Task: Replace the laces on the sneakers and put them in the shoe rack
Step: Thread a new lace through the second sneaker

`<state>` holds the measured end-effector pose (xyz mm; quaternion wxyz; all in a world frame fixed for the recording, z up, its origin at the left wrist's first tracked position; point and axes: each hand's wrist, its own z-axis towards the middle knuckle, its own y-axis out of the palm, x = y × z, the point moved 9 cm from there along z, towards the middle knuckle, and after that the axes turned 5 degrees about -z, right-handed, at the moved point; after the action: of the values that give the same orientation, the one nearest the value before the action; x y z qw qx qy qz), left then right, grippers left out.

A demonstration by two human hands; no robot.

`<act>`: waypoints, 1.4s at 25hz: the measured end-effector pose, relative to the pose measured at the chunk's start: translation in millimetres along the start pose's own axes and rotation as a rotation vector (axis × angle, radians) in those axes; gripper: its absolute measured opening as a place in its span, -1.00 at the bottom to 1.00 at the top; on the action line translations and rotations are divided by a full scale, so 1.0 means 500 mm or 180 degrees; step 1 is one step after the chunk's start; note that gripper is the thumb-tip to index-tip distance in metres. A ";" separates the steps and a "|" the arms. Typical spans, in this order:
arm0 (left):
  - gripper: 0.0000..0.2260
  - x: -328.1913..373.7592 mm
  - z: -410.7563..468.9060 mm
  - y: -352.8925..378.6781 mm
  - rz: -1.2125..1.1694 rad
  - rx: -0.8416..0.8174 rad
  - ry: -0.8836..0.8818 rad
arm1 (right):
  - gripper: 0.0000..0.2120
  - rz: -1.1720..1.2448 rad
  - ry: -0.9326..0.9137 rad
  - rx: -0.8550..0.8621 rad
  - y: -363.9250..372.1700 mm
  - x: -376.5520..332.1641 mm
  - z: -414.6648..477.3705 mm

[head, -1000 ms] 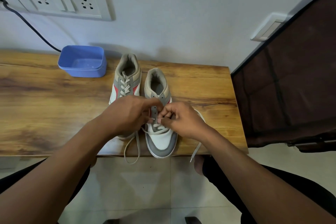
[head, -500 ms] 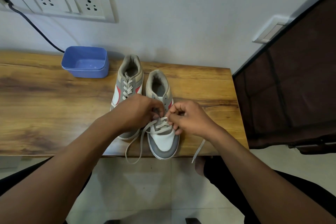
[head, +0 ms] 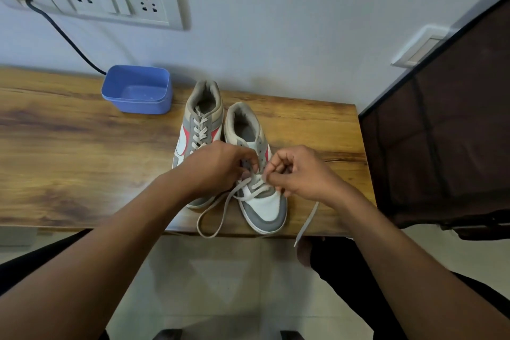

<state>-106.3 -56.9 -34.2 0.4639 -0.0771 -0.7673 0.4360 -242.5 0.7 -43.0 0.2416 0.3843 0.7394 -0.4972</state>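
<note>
Two grey, white and red sneakers stand side by side on the wooden table point(head: 69, 160), toes toward me. The left sneaker point(head: 202, 124) is laced up its front. The right sneaker point(head: 265, 207) has a pale lace point(head: 220, 210) through its lowest eyelets only. My left hand point(head: 218, 167) and my right hand point(head: 298, 171) meet over its tongue, each pinching the lace. One loose end loops over the table's near edge, the other hangs off the edge at the right.
A blue plastic tub point(head: 136, 90) sits at the back of the table by the wall. A black cable point(head: 69, 38) runs from the socket plate point(head: 110, 0) down behind it. A dark brown cabinet point(head: 441, 132) stands right of the table. Tiled floor lies below.
The view has shifted slightly. My hands have drawn apart a little over the right sneaker, and the lace crossings near the toe now show.
</note>
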 end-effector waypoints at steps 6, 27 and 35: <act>-0.85 -0.009 0.000 0.001 0.0131 -0.0066 -0.0084 | -0.88 -0.0271 -0.0059 0.0111 -0.035 0.000 0.008; -0.85 -0.011 -0.002 0.003 0.0005 0.0015 -0.0052 | -0.92 -0.0954 -0.0086 0.0222 -0.090 0.006 0.007; -0.78 -0.006 0.000 -0.005 0.0106 0.0129 0.0097 | -0.90 -0.0933 -0.0184 0.0093 -0.068 -0.001 0.011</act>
<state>-103.8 -60.0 -34.5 0.4697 -0.0870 -0.7498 0.4579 -269.7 -11.6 -25.9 0.1821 0.2612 0.7730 -0.5487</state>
